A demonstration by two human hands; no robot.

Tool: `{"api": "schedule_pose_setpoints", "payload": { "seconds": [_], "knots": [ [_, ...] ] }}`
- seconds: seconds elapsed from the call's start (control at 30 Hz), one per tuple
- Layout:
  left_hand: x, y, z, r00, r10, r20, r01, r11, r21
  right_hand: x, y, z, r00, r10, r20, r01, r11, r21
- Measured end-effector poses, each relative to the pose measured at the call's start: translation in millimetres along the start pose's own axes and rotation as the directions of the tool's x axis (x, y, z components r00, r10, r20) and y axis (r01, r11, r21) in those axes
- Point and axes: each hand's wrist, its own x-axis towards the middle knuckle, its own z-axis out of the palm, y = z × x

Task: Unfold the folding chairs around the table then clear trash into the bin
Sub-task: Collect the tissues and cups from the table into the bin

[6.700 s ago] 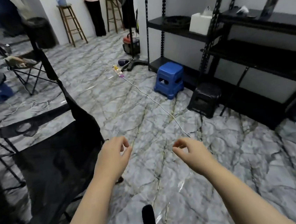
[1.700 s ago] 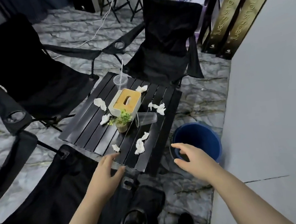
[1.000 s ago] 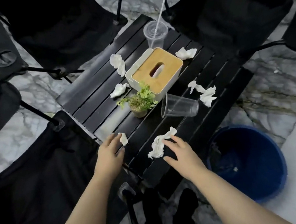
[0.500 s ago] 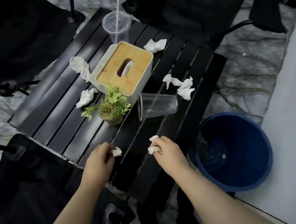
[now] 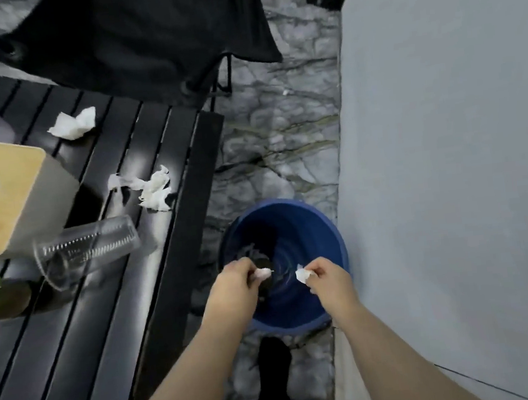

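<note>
Now I've swung from the desk (image 5: 76,350) to the bin (image 5: 285,202): my left hand (image 5: 235,284) pinches a tissue wad (image 5: 263,273), my right hand (image 5: 328,277) pinches a second wad (image 5: 302,274), both over its mouth. More tissues (image 5: 154,190) and a tipped cup (image 5: 88,247) wait on the desk.

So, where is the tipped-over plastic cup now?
In the head view, the plastic cup lies at the left on the black table, right beside the tissue box.
</note>
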Motion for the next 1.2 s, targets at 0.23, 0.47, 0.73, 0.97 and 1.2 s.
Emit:
{"api": "schedule_pose_setpoints", "payload": {
  "seconds": [0.23,0.47,0.73,0.97,1.2],
  "knots": [
    [22.6,9.5,-0.9,0.987,-0.118,0.107,0.118,0.993,0.01,39.2,10.5,-37.8,0.99,0.037,0.135,-0.011,0.983,-0.183],
    [-11.4,-16.8,-96.1,0.806,0.1,-0.583,-0.125,0.992,-0.003,39.1,-81.2,-6.3,0.941,-0.295,0.168,0.306,0.951,-0.043],
    [-0.2,-86.3,-157.8,0.885,-0.114,-0.451,0.328,0.84,0.432,29.6,-215.1,103.7,0.567,-0.689,0.451,0.821,0.427,-0.379],
    [10.2,-98.8,-155.9,0.873,-0.073,-0.482,0.336,0.806,0.487,47.1,-195.4,137.8,0.644,-0.567,0.514,0.762,0.421,-0.491],
    [-8.0,-47.6,-133.4,0.892,-0.285,-0.352,0.176,0.934,-0.31,33.6,-120.4,50.5,0.864,-0.474,0.171,0.497,0.857,-0.133]
  ]
}}
